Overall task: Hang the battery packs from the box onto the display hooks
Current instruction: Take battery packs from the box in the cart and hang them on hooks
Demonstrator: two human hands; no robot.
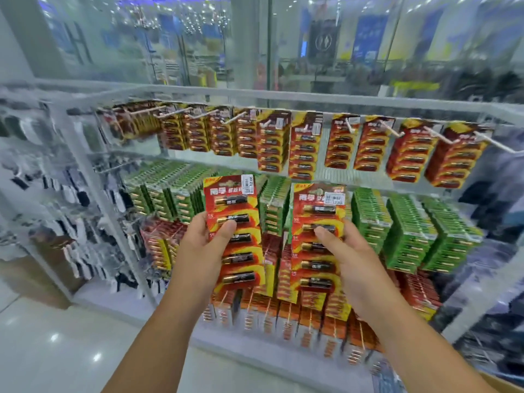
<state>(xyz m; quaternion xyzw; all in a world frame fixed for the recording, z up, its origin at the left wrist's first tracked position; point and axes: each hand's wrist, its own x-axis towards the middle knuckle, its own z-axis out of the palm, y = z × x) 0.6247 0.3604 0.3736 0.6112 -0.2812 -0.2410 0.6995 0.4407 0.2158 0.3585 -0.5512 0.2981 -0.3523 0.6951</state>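
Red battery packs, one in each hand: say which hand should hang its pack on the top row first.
Probably the right hand. Its red battery pack sits below top-row hooks whose white tips stand out bare. The left hand holds its pack below fuller-looking hooks.

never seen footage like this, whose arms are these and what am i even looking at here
There is no machine here. This is one picture from a wide-angle camera worn on a person's head, looking forward and down, so the two bare arms belong to the wearer. The left hand grips one red battery pack and the right hand grips another red pack. Each card holds a column of batteries and carries a price sticker near its top. Behind them stands a shop display rack: red packs hang from white hooks along the top row, green packs fill the row below, and more red and orange packs sit lower down. The edges look blurred.
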